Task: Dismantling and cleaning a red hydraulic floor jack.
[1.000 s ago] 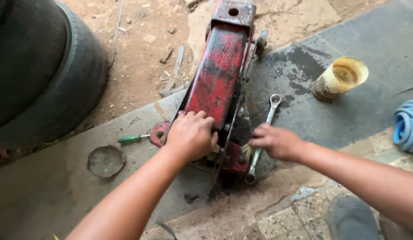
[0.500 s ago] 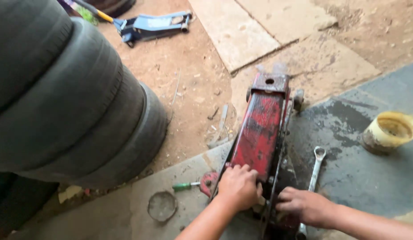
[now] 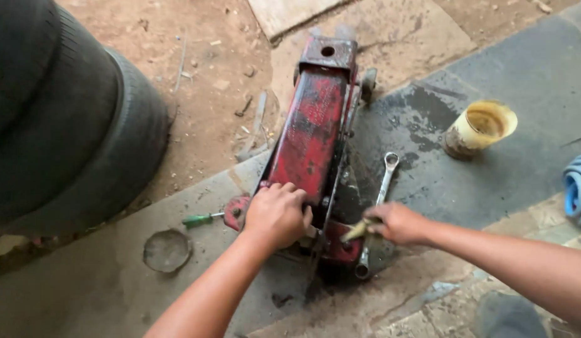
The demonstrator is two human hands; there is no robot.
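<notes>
A worn red floor jack (image 3: pixel 312 125) lies on the ground, its rear end towards me. My left hand (image 3: pixel 277 214) rests palm-down on the jack's rear end, fingers curled over the frame. To its right, my right hand (image 3: pixel 397 223) grips a small yellowish tool (image 3: pixel 356 230) whose tip points at the jack's rear. A silver combination wrench (image 3: pixel 378 200) lies on the dark mat beside the jack, partly under my right hand.
Stacked black tyres (image 3: pixel 59 112) fill the left. A green-handled screwdriver (image 3: pixel 200 219) and a round lid (image 3: pixel 167 250) lie left of the jack. A yellow cup (image 3: pixel 481 128) stands at the right, with a blue hose coil (image 3: pixel 578 188) at the edge.
The view has swung up and back down. My right hand lifted off the wrench and now holds the yellowish tool at the jack's rear. My left hand stayed on the jack.
</notes>
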